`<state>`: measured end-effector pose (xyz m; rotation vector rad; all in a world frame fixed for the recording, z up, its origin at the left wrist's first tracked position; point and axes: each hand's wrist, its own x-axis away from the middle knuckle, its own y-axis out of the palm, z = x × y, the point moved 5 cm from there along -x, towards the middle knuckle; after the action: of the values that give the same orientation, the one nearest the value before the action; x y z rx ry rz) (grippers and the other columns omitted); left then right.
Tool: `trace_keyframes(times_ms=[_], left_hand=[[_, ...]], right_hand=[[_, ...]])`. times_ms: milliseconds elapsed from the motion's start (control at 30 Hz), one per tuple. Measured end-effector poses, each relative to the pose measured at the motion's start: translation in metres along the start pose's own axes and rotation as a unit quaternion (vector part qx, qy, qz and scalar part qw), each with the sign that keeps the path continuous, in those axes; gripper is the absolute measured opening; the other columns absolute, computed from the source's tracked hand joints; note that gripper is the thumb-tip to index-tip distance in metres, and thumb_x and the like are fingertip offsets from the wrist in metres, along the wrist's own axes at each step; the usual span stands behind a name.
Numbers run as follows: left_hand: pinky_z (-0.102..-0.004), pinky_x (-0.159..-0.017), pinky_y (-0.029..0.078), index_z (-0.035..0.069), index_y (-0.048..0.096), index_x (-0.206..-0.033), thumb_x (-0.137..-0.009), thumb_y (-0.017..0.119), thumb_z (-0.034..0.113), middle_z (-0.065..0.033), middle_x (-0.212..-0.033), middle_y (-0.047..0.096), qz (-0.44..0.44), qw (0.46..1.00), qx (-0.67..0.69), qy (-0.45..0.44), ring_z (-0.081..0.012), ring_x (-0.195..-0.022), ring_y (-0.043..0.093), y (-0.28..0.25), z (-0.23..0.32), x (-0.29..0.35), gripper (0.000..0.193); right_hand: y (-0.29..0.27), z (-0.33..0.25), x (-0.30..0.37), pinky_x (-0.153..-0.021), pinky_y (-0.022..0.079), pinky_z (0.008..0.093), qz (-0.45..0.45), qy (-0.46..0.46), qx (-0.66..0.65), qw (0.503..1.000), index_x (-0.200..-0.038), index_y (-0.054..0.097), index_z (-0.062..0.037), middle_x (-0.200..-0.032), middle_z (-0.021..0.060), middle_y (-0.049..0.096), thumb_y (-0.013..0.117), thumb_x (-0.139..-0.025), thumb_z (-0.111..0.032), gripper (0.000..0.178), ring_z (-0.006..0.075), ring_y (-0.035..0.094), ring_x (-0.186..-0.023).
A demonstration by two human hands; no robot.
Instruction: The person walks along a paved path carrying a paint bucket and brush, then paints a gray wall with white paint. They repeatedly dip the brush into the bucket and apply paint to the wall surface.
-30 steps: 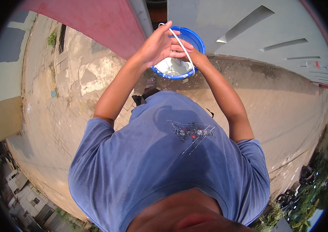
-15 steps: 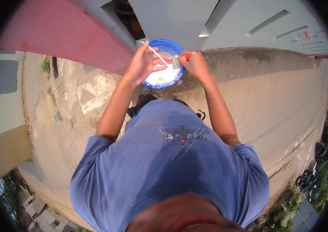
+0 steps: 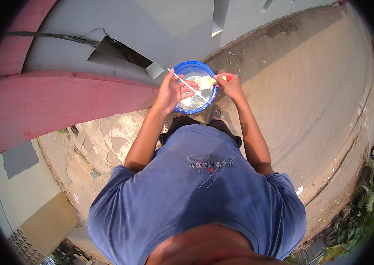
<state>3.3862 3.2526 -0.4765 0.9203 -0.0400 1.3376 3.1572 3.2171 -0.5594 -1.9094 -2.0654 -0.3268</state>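
A blue bucket (image 3: 214, 96) with white paint (image 3: 190, 103) inside hangs or stands in front of my legs; its base is hidden. My left hand (image 3: 172, 92) is at its left side, thumb and forefinger closed on a thin white bar that looks like the bucket handle (image 3: 199, 94), the other fingers loosely stretched over the opening. My right hand (image 3: 231, 85) grips a paintbrush (image 3: 220, 79) with a yellow and red handle at the right rim. Its bristles, coated in pale paint, point left above the bucket, close to my left fingertips.
A grey wall (image 3: 173, 26) rises just beyond the bucket, with a dark opening (image 3: 129, 55) in it. A pink ledge (image 3: 76, 97) runs along the left. Sunlit concrete ground (image 3: 293, 115) spreads to the right. My sandalled foot (image 3: 216, 113) shows below the bucket.
The view has swung, with more pink ledge at left. The paintbrush has shifted and turned, so its painted bristles now show broadly above the bucket. Both hands keep their grips.
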Motion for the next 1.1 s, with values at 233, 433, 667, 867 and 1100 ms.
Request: trace_keyframes(times_ms=[233, 433, 667, 867, 1100], left_hand=[[-0.0409, -0.09, 0.056, 0.011, 0.039, -0.11, -0.103, 0.035, 0.06, -0.0267, -0.108, 0.066, -0.03, 0.996, -0.04, -0.071, -0.0335, -0.107, 0.068, -0.035, 0.003, -0.04, 0.05], [-0.0384, -0.089, 0.054, 0.01, 0.039, -0.112, -0.104, 0.033, 0.059, -0.0214, -0.102, 0.066, -0.016, 0.985, -0.113, -0.132, -0.0319, -0.106, 0.067, -0.085, -0.019, -0.077, 0.05], [-0.0426, -0.095, 0.05, 0.011, 0.041, -0.117, -0.107, 0.032, 0.05, -0.0191, -0.104, 0.065, -0.006, 0.973, -0.152, -0.171, -0.0307, -0.111, 0.065, -0.143, -0.062, -0.107, 0.041], [-0.0457, -0.096, 0.05, 0.012, 0.042, -0.114, -0.109, 0.027, 0.046, -0.0207, -0.105, 0.065, 0.019, 0.967, -0.163, -0.193, -0.0346, -0.111, 0.065, -0.174, -0.086, -0.122, 0.037], [-0.0484, -0.102, 0.046, 0.012, 0.039, -0.12, -0.109, 0.024, 0.046, -0.0209, -0.105, 0.066, 0.034, 0.968, -0.124, -0.217, -0.0334, -0.113, 0.064, -0.203, -0.114, -0.127, 0.039]], right_hand=[[-0.002, 0.074, 0.014, -0.071, 0.053, 0.0235, 0.045, 0.075, -0.288, 0.954, -0.114, 0.067, 0.0019, -0.091, 0.0098, 0.073, 0.067, -0.098, -0.023, 0.03, 0.0131, 0.069, -0.081], [0.011, 0.131, -0.022, -0.079, 0.055, 0.0313, 0.116, 0.042, -0.471, 0.874, -0.122, 0.059, 0.0018, -0.102, 0.0122, 0.07, 0.065, -0.099, -0.028, 0.038, 0.0179, 0.067, -0.09], [0.012, 0.133, -0.153, -0.085, 0.054, 0.0361, 0.196, -0.057, -0.506, 0.838, -0.123, 0.059, -0.0007, -0.106, 0.0141, 0.069, 0.065, -0.099, -0.027, 0.036, 0.0209, 0.066, -0.095], [0.01, 0.095, -0.253, -0.087, 0.054, 0.0372, 0.126, -0.235, -0.547, 0.794, -0.12, 0.06, 0.0016, -0.108, 0.0167, 0.069, 0.068, -0.097, -0.024, 0.035, 0.025, 0.067, -0.094], [0.018, 0.164, -0.284, -0.083, 0.057, 0.0362, 0.256, -0.137, -0.49, 0.822, -0.115, 0.062, 0.0056, -0.104, 0.0177, 0.07, 0.068, -0.097, -0.02, 0.032, 0.025, 0.069, -0.088]])
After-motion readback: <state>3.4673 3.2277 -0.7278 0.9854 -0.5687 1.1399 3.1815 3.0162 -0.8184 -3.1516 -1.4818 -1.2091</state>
